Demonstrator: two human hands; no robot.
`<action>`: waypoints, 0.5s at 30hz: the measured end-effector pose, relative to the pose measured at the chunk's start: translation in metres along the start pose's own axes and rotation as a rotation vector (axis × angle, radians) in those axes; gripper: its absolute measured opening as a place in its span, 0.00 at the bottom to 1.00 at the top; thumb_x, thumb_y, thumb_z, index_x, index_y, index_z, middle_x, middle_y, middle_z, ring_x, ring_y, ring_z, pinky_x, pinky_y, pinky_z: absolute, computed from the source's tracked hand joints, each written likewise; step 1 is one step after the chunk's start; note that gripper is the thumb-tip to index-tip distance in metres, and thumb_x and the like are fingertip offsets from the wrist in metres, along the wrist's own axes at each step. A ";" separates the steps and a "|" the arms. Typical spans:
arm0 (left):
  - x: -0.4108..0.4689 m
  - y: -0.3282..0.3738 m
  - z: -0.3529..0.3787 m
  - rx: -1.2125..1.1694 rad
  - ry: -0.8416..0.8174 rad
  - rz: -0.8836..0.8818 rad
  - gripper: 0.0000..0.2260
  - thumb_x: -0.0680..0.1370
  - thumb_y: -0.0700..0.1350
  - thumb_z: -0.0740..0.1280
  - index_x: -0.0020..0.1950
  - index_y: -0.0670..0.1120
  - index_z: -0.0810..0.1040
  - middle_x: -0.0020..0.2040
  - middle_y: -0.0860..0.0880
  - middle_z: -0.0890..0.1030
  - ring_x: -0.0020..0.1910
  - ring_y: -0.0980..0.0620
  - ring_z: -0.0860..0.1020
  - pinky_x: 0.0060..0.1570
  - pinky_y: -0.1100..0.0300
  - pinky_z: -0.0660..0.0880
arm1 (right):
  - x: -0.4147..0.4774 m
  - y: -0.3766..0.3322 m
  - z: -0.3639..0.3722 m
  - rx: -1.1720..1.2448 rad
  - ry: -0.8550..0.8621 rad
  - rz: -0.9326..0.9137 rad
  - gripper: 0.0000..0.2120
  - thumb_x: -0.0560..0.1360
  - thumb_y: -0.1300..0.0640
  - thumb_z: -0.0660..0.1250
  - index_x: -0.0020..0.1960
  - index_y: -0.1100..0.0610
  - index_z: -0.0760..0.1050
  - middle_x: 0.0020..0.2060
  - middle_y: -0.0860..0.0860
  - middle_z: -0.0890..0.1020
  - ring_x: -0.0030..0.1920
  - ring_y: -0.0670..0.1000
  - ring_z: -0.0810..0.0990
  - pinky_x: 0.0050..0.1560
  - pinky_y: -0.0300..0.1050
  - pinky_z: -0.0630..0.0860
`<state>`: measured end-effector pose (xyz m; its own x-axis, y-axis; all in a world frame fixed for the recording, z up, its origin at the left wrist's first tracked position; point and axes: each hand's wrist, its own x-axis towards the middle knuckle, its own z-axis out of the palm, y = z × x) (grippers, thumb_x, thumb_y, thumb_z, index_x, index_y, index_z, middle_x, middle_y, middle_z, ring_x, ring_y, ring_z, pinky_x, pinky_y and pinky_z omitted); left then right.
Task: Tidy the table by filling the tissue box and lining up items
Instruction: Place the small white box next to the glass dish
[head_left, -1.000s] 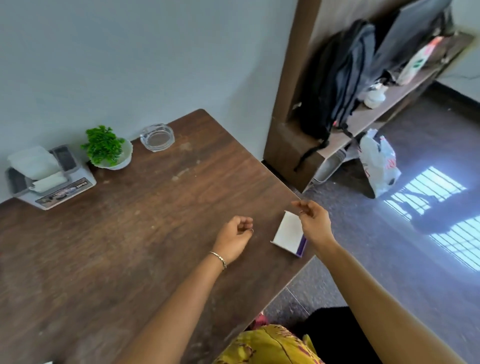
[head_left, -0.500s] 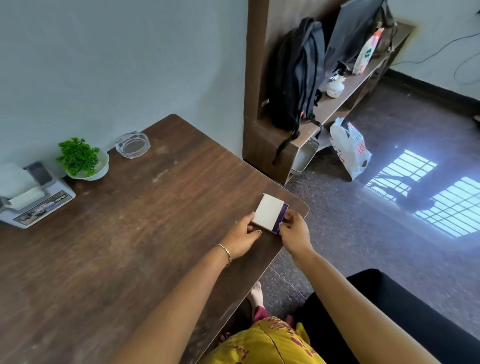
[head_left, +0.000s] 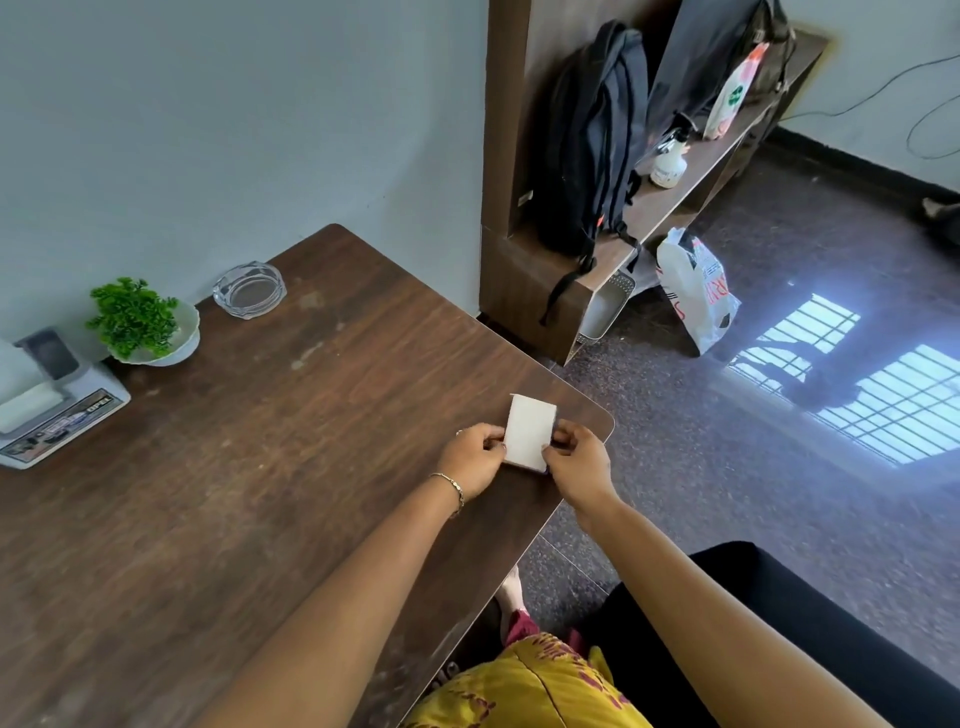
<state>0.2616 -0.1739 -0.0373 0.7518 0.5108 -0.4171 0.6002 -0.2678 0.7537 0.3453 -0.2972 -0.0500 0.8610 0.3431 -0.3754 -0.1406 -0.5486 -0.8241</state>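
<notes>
— How are the hands placed?

— A small white pack of tissues (head_left: 529, 432) is pinched from both sides near the table's (head_left: 311, 467) right corner. The left hand (head_left: 470, 458) is curled at the pack's left edge, a thin bracelet (head_left: 451, 487) worn on that wrist; the right hand (head_left: 576, 462) is closed on the right edge. Both forearms are stretched forward over the wood.

— And the tissue box?

— The tissue box (head_left: 49, 410) is seen far left by the wall, beside a potted plant (head_left: 140, 322) and a glass ashtray (head_left: 249, 289).
</notes>
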 end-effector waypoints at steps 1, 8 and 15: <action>0.002 0.000 -0.001 0.010 0.041 -0.021 0.12 0.77 0.42 0.63 0.59 0.44 0.79 0.55 0.46 0.82 0.55 0.47 0.79 0.55 0.58 0.72 | 0.001 0.000 0.001 0.006 0.004 -0.002 0.21 0.74 0.64 0.67 0.66 0.59 0.72 0.55 0.52 0.80 0.49 0.48 0.79 0.60 0.52 0.76; 0.014 -0.002 0.002 -0.278 0.023 -0.144 0.11 0.81 0.43 0.57 0.59 0.43 0.76 0.45 0.44 0.81 0.36 0.51 0.80 0.40 0.57 0.78 | -0.002 -0.006 0.007 -0.018 0.009 -0.037 0.18 0.73 0.61 0.69 0.62 0.56 0.75 0.49 0.47 0.80 0.45 0.47 0.79 0.54 0.45 0.76; 0.017 -0.003 0.001 -0.459 -0.035 -0.189 0.07 0.79 0.44 0.63 0.56 0.43 0.73 0.42 0.45 0.80 0.26 0.60 0.79 0.30 0.67 0.77 | 0.000 -0.008 0.006 -0.014 0.003 -0.059 0.18 0.72 0.62 0.71 0.61 0.55 0.76 0.48 0.46 0.80 0.41 0.44 0.79 0.53 0.43 0.78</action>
<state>0.2729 -0.1657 -0.0472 0.6548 0.4855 -0.5792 0.5505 0.2186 0.8057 0.3436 -0.2876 -0.0458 0.8691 0.3732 -0.3247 -0.0824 -0.5381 -0.8389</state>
